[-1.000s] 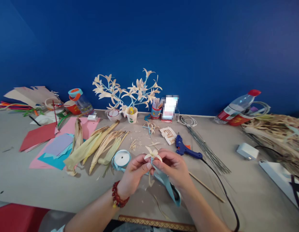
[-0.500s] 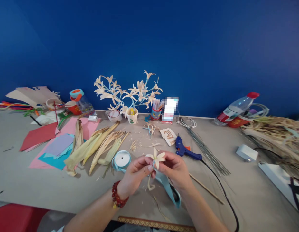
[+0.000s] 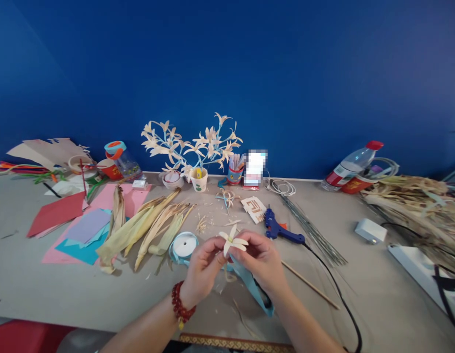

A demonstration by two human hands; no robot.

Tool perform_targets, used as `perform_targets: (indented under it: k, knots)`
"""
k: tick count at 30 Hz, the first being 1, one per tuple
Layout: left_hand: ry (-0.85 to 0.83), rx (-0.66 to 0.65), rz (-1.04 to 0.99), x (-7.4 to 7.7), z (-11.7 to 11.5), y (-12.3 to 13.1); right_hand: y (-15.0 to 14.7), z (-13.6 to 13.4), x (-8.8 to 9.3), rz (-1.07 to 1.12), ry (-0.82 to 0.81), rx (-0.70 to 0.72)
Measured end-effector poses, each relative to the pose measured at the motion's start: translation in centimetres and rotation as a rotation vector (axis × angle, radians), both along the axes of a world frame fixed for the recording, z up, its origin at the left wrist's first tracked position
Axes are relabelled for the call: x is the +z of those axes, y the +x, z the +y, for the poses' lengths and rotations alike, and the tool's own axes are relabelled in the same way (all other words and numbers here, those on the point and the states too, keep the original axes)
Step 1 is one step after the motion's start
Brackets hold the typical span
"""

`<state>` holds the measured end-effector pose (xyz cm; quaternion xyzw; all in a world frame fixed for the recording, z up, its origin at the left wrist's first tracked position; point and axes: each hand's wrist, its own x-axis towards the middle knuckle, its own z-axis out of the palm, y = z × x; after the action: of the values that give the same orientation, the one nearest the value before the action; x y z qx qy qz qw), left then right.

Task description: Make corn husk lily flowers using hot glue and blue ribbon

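Both hands meet over the near middle of the table (image 3: 47,287), just in front of the person. The left hand (image 3: 202,267) and the right hand (image 3: 263,262) hold between them a small pale flower (image 3: 232,239) made of husk strips, with its petals spread open above the fingertips. On each hand the thumb and the first finger are pressed together on the base of the flower, under the petals, so the flower is lifted above the table and does not touch it. A light blue ribbon (image 3: 253,290) hangs down from under the right hand toward the near edge. It seems to be held together with the flower stem, but the fingers hide this place. A red bead bracelet (image 3: 180,307) is on the left wrist.

Just beyond the left hand a ribbon spool (image 3: 183,245) lies flat. Left of it, long corn husks (image 3: 148,226) lie partly on sheets of coloured paper (image 3: 85,226). Near the right hand lies a blue glue gun (image 3: 280,230), and its black cable (image 3: 337,296) runs toward the near edge. A bundle of thin wires (image 3: 311,226) lies beyond it, and a thin wooden stick (image 3: 310,284) lies to the right of the right hand. At the back, by the blue wall, a small pot (image 3: 198,179) holds a branch of similar pale flowers. Far to the right a plastic bottle (image 3: 350,164) lies on its side, near a pile of dry husks (image 3: 414,206).
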<state>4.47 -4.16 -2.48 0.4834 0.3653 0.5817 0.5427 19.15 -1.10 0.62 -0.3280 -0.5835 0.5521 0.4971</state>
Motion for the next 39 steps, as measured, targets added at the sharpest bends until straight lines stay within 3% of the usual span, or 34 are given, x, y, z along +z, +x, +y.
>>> perform_targets:
  k: [7, 13, 17, 19, 21, 23, 25, 31, 39]
  knots:
    - [-0.062, -0.016, 0.003, 0.6, 0.1, -0.1, 0.3, 0.0, -0.1, -0.033, 0.023, 0.016]
    - [-0.073, -0.072, 0.025, 0.9, 0.2, -0.2, 0.8, 0.2, -0.6, 0.023, -0.018, 0.122]
    - [-0.034, -0.057, 0.09, 0.4, 0.2, -0.1, 0.9, 0.4, -0.8, 0.004, -0.001, 0.066]
    - [0.099, 0.069, 0.186, 0.4, 0.2, -0.4, 0.8, 0.5, -0.7, 0.009, 0.005, 0.012]
    - [0.349, 0.277, 0.341, 0.7, -0.1, -0.8, 0.8, 0.5, -0.6, 0.017, -0.013, -0.035]
    - [0.614, 0.478, 0.522, 1.6, -0.6, -1.2, 0.7, 0.6, -0.6, 0.012, -0.033, -0.064]
    - [0.78, 0.569, 0.686, 2.7, -1.3, -1.4, 0.7, 0.5, -0.4, -0.007, -0.029, -0.069]
    - [0.969, 0.536, 0.95, 5.1, -1.7, -1.1, 0.5, 0.0, 0.1, -0.027, 0.015, -0.036]
    - [1.019, 0.552, 0.997, 4.6, -0.5, -0.7, 0.6, 0.0, -0.3, 0.01, 0.04, -0.004]
